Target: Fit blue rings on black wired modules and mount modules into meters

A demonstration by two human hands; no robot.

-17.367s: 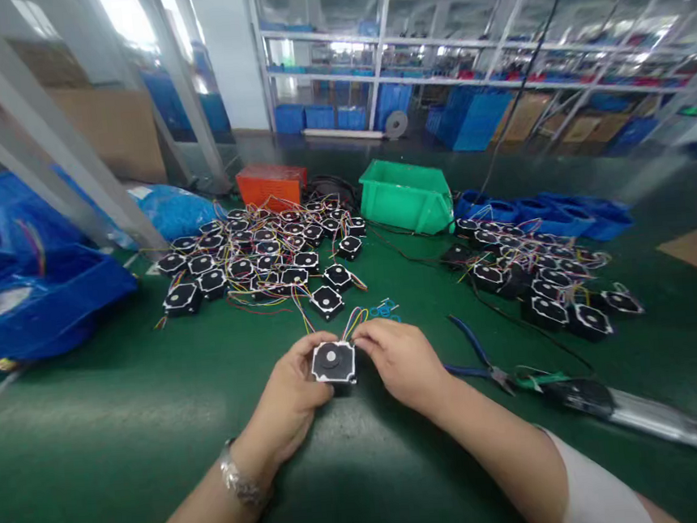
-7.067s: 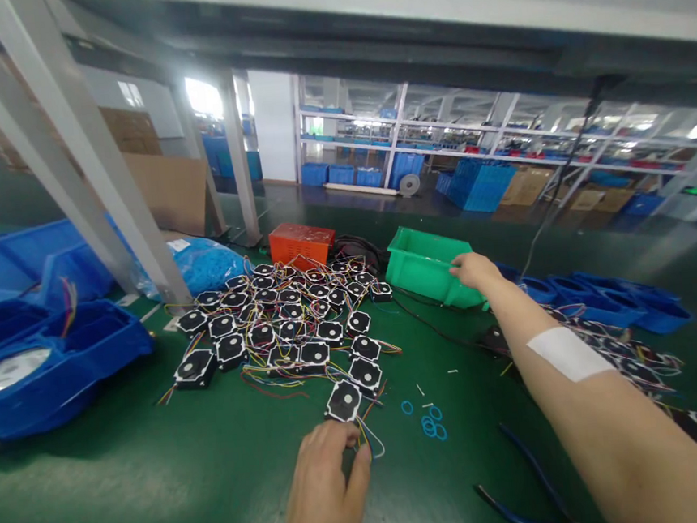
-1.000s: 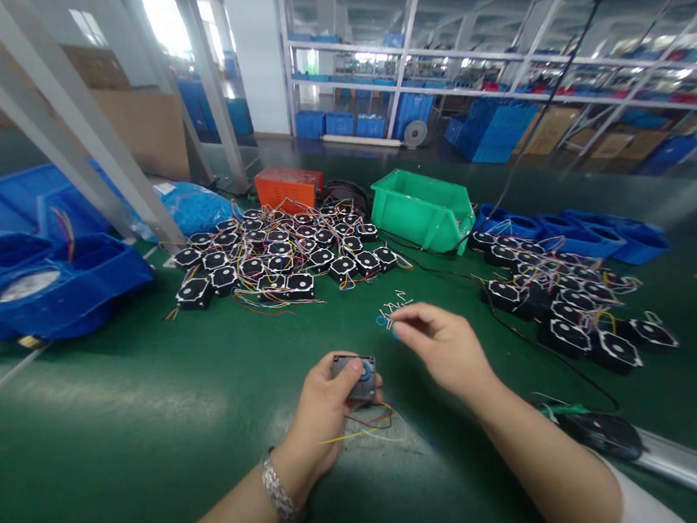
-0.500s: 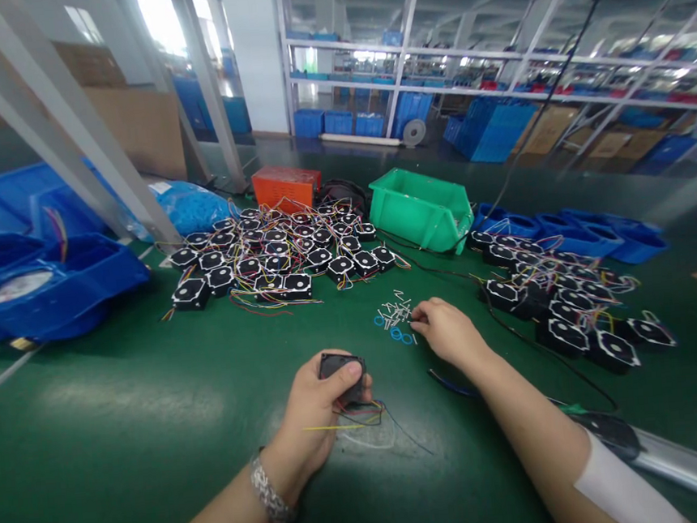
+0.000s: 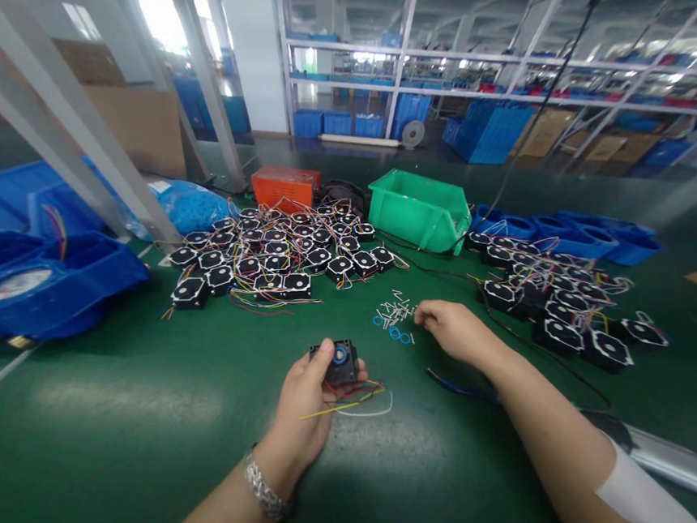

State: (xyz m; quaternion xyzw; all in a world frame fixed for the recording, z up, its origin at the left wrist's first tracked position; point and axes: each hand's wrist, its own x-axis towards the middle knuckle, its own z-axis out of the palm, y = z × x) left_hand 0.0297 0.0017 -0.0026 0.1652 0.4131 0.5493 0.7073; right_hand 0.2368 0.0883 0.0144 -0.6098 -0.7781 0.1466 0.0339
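My left hand (image 5: 303, 400) grips a small black square motor (image 5: 346, 369), thumb on its upper face. A blue ring (image 5: 339, 355) sits around the middle of that face. Red, yellow, white and dark wires trail from the motor toward the right. My right hand (image 5: 452, 327) is low over the table at the right edge of a loose pile of screws (image 5: 394, 313). Its fingers are curled and pinched together; whatever lies between the tips is too small or hidden to make out. Several blue rings (image 5: 395, 334) lie just left of those fingers.
Many black motors (image 5: 278, 251) with tangled wires cover the far table, with another group (image 5: 565, 332) at right. Behind stand a green bin (image 5: 410, 207) and an orange box (image 5: 286, 189). Blue trays (image 5: 52, 291) flank both sides. A power screwdriver (image 5: 677, 461) lies at lower right, beside a cable.
The motor has turned in my left hand, so the face with the blue ring now shows. My right hand has drawn back slightly to the right from the screws.
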